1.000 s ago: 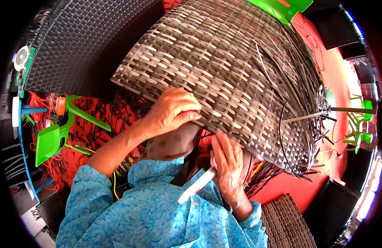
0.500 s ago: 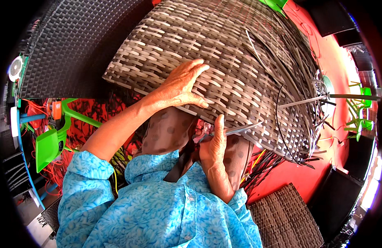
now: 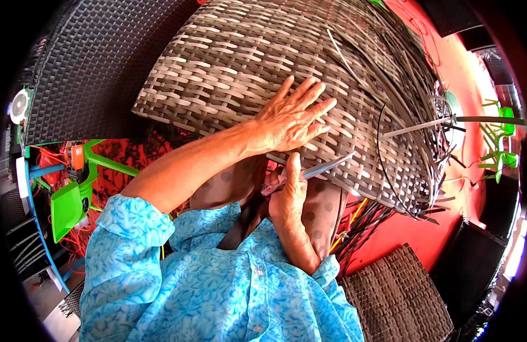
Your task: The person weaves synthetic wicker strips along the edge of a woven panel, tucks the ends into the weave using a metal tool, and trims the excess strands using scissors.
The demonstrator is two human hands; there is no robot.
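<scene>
A large wicker piece, woven from grey-brown and pale flat strips, lies across my knees. My left hand rests flat on its weave near the edge closest to me, fingers spread and holding nothing. Just below it, my right hand is closed around a narrow, pointed metal blade with a pinkish wrapped handle, thumb upright. The tip points right and lies over the weave near the rim; whether it touches I cannot tell. Long loose strips fan out along the right side of the wicker.
A dark woven panel stands at the left, above a green plastic chair. A small brown wicker piece lies at lower right on the red floor. Cut strips and cords lie around my legs. More green plastic parts stand far right.
My left hand has slid right along the wicker and flattened, fingers now spread. My right hand and the blade have shifted slightly left.
</scene>
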